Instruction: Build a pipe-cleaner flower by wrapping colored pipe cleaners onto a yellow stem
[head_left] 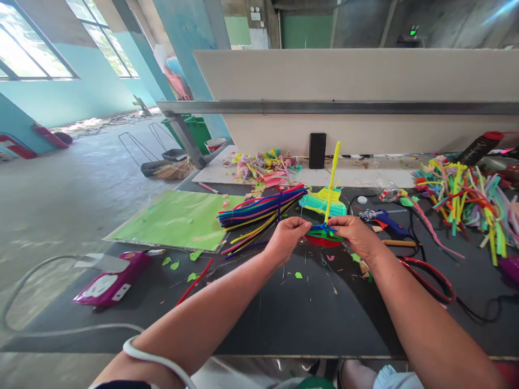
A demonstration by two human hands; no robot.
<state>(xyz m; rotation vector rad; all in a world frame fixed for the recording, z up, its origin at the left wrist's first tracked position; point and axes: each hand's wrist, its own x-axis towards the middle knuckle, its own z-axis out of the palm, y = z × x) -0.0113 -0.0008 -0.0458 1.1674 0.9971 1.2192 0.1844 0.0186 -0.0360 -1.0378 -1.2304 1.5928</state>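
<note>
Between my two hands is a blue pipe cleaner [318, 227], pinched at its left end by my left hand [290, 237] and near its right end by my right hand [357, 233]. A yellow pipe-cleaner stem [333, 175] stands upright from its middle, with green fuzzy pieces close under the blue. Just below and behind lies a red piece [323, 242]. A yellow and turquoise bundle of pipe cleaners [323, 203] rests behind my hands. To the left is a tied bundle of blue, red and yellow pipe cleaners [259, 208].
A green sheet in clear plastic [174, 219] and a purple device with a cable [111, 281] lie left. At right are a blue glue gun [391, 224], red-handled scissors [432, 278] and a pile of pipe-cleaner pieces [466, 194]. A black phone [317, 151] leans against the back panel.
</note>
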